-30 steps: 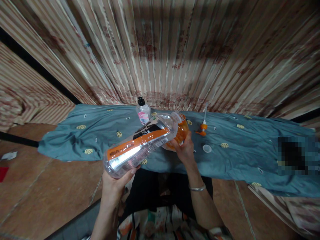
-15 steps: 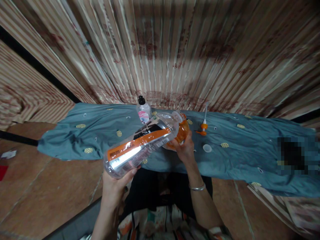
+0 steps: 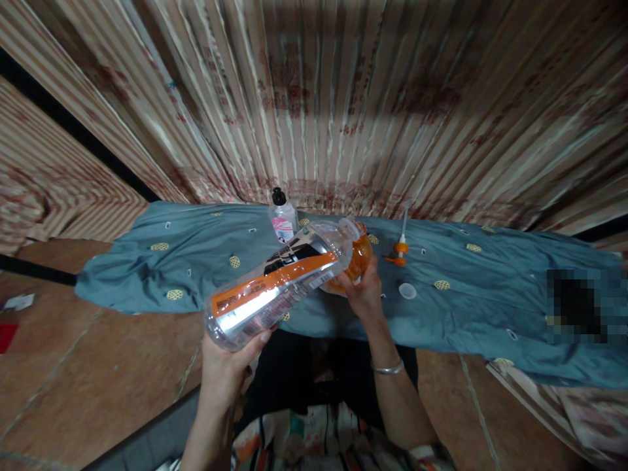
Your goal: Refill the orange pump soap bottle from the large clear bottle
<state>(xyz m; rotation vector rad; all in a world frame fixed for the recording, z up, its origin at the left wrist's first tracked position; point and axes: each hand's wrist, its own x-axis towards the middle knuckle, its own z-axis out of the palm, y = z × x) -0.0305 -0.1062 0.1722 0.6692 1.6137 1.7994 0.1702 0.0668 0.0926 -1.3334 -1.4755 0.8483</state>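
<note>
My left hand (image 3: 230, 360) is closed around the base of a large clear bottle (image 3: 275, 281) with an orange and silver label. The bottle lies tilted, its neck pointing up and right. My right hand (image 3: 364, 288) grips an orange translucent bottle (image 3: 360, 256) beside that neck. The two mouths meet or nearly meet; the clear bottle hides much of the orange one, so I cannot tell how they touch. An orange and white pump top (image 3: 401, 248) with a clear tube lies right of my right hand. Close by it is a small round whitish disc (image 3: 407, 290).
A clear bottle with a black cap and pink label (image 3: 283, 221) stands behind the large bottle. A blue-green cloth with pineapple prints (image 3: 132, 261) covers the table. Striped curtains (image 3: 314, 98) hang along the back. A pixelated dark patch (image 3: 575, 306) is at the right.
Both hands hold the two bottles in almost the same pose. The whole view has shifted very slightly; nothing has been let go or taken hold of.
</note>
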